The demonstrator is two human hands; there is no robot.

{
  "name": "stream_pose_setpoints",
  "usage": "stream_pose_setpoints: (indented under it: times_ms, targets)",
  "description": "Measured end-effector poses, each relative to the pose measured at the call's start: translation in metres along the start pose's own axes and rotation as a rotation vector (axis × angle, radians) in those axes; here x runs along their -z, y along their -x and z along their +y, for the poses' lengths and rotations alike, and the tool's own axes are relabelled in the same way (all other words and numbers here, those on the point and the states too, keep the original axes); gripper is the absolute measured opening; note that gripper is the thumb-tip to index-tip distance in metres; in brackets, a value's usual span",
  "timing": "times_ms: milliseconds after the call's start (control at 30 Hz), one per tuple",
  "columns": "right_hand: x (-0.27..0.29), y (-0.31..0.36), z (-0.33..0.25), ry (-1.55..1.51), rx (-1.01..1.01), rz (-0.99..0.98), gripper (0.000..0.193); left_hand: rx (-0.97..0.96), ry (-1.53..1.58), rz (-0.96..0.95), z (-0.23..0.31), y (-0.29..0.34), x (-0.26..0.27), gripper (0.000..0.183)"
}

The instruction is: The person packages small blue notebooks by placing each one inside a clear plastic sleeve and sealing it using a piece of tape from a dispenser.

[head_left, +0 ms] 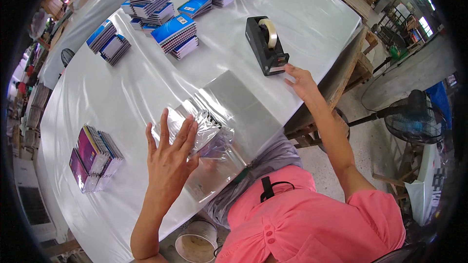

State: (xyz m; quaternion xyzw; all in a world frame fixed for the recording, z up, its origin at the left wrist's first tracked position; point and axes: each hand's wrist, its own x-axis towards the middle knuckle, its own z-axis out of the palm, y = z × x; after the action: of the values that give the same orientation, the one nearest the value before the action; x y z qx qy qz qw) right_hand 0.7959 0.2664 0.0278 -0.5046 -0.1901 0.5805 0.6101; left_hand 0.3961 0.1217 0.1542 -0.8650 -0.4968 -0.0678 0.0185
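On the tabletop [131, 87], the left hand [170, 168] rests spread-fingered on clear film [241, 102] around a bundle [214, 142], contents blurred by glare; the right hand [303, 84], its grip unclear, meets the black dispenser [254, 51] holding a tape roll [271, 34].

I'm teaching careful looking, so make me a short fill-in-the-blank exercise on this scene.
1. The tape dispenser by the right hand is ____.
2. The purple notebooks lie to the ____ of the left hand.
3. The far notebooks have ____ covers.
Missing words: black; left; blue.
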Motion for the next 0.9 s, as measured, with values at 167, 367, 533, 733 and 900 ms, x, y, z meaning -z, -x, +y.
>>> stream_pose_setpoints:
  times_ms: [167, 367, 533, 733, 900]
  targets:
    - [-0.009, 0.024, 0.006, 1.520, 0.637, 0.408, 0.015, 0.010, 0.010, 0.008, -0.005, 0.003, 0.000, 0.070]
    - [-0.104, 0.127, -0.023, 0.536, -0.197, -0.372, 0.021, -0.008, 0.031, 0.048, -0.005, 0.004, -0.007, 0.062]
    - [-0.189, 0.197, -0.018, 0.553, -0.473, -0.595, 0.026, -0.016, 0.044, 0.067, -0.008, 0.007, -0.009, 0.063]
    - [-0.180, 0.206, 0.013, 0.706, -0.541, -0.487, 0.026, -0.007, 0.056, 0.087, -0.006, 0.007, -0.011, 0.064]
    - [-0.159, 0.212, 0.044, 0.502, -0.436, -0.375, 0.029, -0.008, 0.035, 0.118, -0.010, 0.006, -0.022, 0.064]
